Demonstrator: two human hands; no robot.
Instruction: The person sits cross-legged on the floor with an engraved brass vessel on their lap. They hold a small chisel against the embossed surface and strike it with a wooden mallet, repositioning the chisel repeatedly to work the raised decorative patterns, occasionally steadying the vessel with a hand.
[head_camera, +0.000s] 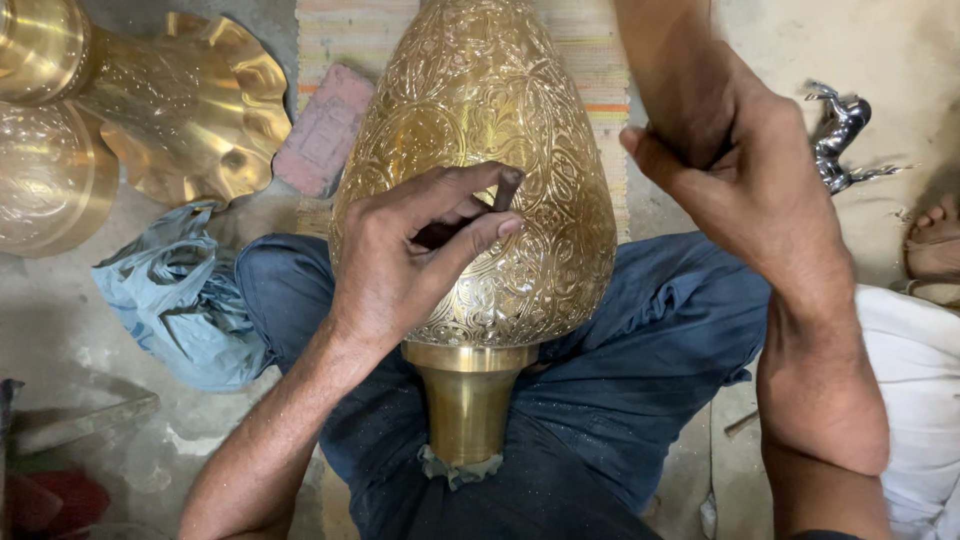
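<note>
Resting on the engraved brass vase (480, 170) in the lap, the left hand (410, 255) pinches a thin tool (507, 190); the right hand (750, 180) is clamped on a dark handle (680, 70).

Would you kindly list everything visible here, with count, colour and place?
Vase: one, engraved gold, centre, lying on the lap.
Punch: one, dark, at the vase surface.
Handle: one, brown, upper right.
Brass pieces: two or three, gold, top left.
Cloth: one, pale blue, floor left.
Brick: one, pinkish, beside the mat.
Mat: one, striped, under the vase.
Figurine: one, silver, right.
Foot: another person's, right edge.
Legs: dark blue trousers.
Left hand: pinches the punch.
Right hand: grips the handle.
</note>
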